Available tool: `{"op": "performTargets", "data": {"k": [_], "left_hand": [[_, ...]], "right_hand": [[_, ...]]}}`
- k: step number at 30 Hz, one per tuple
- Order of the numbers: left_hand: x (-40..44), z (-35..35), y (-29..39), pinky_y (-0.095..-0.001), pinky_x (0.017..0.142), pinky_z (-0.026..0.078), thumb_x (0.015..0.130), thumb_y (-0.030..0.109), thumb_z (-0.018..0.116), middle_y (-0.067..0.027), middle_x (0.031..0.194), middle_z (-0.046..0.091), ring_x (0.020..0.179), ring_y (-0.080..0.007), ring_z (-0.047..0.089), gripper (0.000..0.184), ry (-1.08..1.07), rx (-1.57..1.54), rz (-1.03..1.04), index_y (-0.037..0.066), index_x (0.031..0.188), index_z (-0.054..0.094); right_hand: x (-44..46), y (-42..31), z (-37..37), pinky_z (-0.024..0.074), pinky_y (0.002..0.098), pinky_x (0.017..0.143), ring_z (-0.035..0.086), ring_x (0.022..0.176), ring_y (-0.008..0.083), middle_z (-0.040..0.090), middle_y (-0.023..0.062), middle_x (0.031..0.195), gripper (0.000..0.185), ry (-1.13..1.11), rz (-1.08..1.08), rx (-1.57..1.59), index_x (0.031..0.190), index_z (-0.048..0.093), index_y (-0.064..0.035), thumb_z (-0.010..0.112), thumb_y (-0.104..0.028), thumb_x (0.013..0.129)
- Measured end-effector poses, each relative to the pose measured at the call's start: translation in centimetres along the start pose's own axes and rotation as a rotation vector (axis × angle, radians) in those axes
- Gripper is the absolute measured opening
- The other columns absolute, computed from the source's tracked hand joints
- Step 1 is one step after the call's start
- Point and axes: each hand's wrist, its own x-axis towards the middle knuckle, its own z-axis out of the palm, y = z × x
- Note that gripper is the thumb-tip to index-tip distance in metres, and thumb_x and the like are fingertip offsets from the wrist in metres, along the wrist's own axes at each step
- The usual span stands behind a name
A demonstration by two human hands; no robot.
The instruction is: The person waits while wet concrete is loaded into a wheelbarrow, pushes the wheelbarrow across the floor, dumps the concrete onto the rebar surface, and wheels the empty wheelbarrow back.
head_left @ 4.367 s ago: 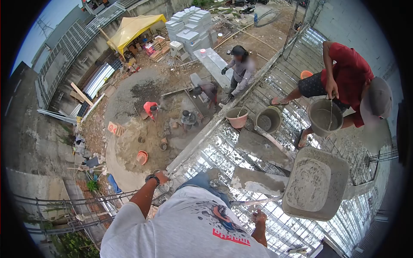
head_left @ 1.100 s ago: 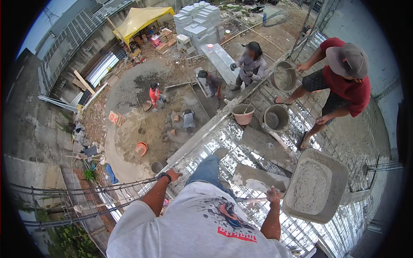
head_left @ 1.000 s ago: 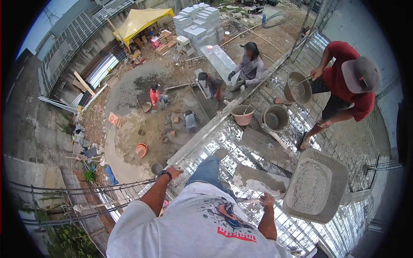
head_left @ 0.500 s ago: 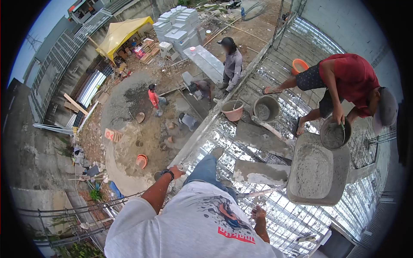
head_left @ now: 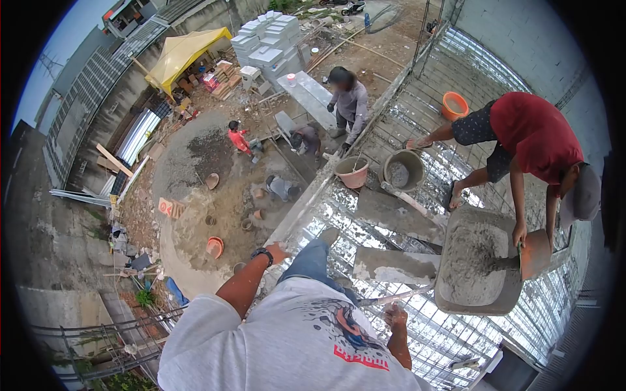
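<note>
My left hand [head_left: 278,253], with a dark watch on the wrist, lies by the concrete ledge [head_left: 297,221] beside my jeans-clad leg. Its fingers are stretched out and hold nothing I can see. My right hand [head_left: 395,317], marked with grey, hangs just below a long pale handle [head_left: 396,297]; its fingers are loosely bent and apart, with nothing visible in them. To the right is a large tub [head_left: 445,296] of wet cement mix [head_left: 473,260]. A co-worker in a red shirt [head_left: 535,130] tips a bucket [head_left: 536,254] over it, and mix runs out.
Rebar mesh over shiny sheets [head_left: 417,345] makes up the floor, crossed by planks [head_left: 398,265]. Buckets [head_left: 352,172] stand near the ledge. Past the ledge is a drop to lower ground, where several people work near a mound [head_left: 208,146] and a stack of pale blocks [head_left: 267,49].
The co-worker in red has swung the bucket down and tipped it into the tub. My left hand has shifted slightly right and up along the ledge. People below have changed posture.
</note>
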Motion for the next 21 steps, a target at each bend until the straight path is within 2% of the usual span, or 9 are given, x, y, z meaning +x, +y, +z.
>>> {"op": "performTargets", "data": {"k": [3,6,9,12,15,17,19,20,21], "left_hand": [[-6.8,-7.6,7.2,-0.0396,0.093,0.046,0.082,0.038,0.060,-0.0168,0.120,0.060,0.108,-0.0326,0.059,0.049,-0.025,-0.219,-0.213,0.012,0.123,0.059],[-6.6,-6.8,5.9,-0.0392,0.102,0.039,0.073,0.055,0.062,-0.0217,0.134,0.048,0.122,-0.0359,0.048,0.073,-0.154,-0.344,-0.282,0.012,0.131,0.052],[-7.9,-8.0,7.1,-0.0389,0.102,0.039,0.073,0.054,0.062,-0.0218,0.135,0.048,0.122,-0.0355,0.048,0.072,-0.191,-0.302,-0.317,0.012,0.131,0.052],[-6.8,-6.1,5.6,-0.0388,0.102,0.039,0.072,0.054,0.062,-0.0226,0.136,0.046,0.122,-0.0362,0.048,0.073,-0.182,-0.138,-0.036,0.012,0.131,0.052],[-6.4,-6.4,6.1,-0.0388,0.102,0.039,0.073,0.053,0.062,-0.0231,0.137,0.044,0.122,-0.0368,0.047,0.071,-0.216,-0.287,-0.323,0.013,0.131,0.052],[-2.6,-1.2,1.6,-0.0388,0.102,0.039,0.073,0.052,0.062,-0.0229,0.138,0.043,0.123,-0.0366,0.047,0.070,-0.159,-0.163,-0.167,0.014,0.131,0.052],[-1.9,-0.5,1.0,-0.0390,0.102,0.039,0.074,0.052,0.061,-0.0228,0.135,0.045,0.122,-0.0366,0.048,0.069,-0.155,-0.092,-0.088,0.015,0.131,0.051],[-2.9,-2.4,2.4,-0.0393,0.102,0.039,0.075,0.051,0.061,-0.0228,0.133,0.047,0.121,-0.0368,0.049,0.068,-0.180,-0.082,-0.086,0.015,0.131,0.051],[-3.4,-3.6,3.7,-0.0395,0.102,0.039,0.076,0.051,0.060,-0.0227,0.131,0.050,0.120,-0.0369,0.050,0.066,-0.210,-0.066,-0.078,0.016,0.131,0.051]], "right_hand": [[-0.2,-0.8,0.4,0.0547,0.0416,0.065,0.066,0.079,0.0261,0.067,0.0172,0.094,0.045,0.031,-0.004,-0.006,0.117,0.057,-0.0020,0.060,-0.037,0.089],[-0.6,-1.3,0.6,0.0545,0.0420,0.065,0.066,0.078,0.0262,0.067,0.0171,0.094,0.043,0.037,-0.009,0.008,0.116,0.057,-0.0021,0.060,-0.036,0.089],[-1.0,-1.6,0.8,0.0543,0.0423,0.065,0.066,0.078,0.0261,0.067,0.0163,0.095,0.040,0.041,0.019,0.019,0.114,0.057,-0.0019,0.059,-0.034,0.090],[-0.3,-1.3,1.2,0.0543,0.0398,0.060,0.066,0.073,0.0241,0.067,0.0139,0.091,0.038,0.063,0.102,0.017,0.110,0.059,-0.0017,0.060,-0.034,0.090],[0.5,-0.7,1.2,0.0532,0.0365,0.054,0.065,0.067,0.0226,0.067,0.0128,0.085,0.039,0.081,0.124,-0.004,0.106,0.060,-0.0014,0.062,-0.037,0.089],[0.1,-0.8,1.5,0.0516,0.0335,0.050,0.064,0.062,0.0218,0.066,0.0124,0.077,0.041,0.091,0.086,0.028,0.100,0.061,0.0000,0.063,-0.040,0.088],[-0.4,-1.0,1.6,0.0520,0.0337,0.049,0.064,0.062,0.0216,0.067,0.0129,0.078,0.040,0.104,0.059,0.011,0.098,0.062,-0.0003,0.062,-0.039,0.088],[-0.4,-1.1,1.6,0.0522,0.0338,0.049,0.064,0.063,0.0214,0.067,0.0132,0.079,0.039,0.115,0.048,0.007,0.097,0.062,-0.0004,0.062,-0.038,0.088],[-0.1,-1.3,1.6,0.0529,0.0339,0.050,0.065,0.064,0.0210,0.068,0.0146,0.087,0.039,0.106,0.104,-0.011,0.102,0.061,-0.0008,0.062,-0.038,0.089]]}}
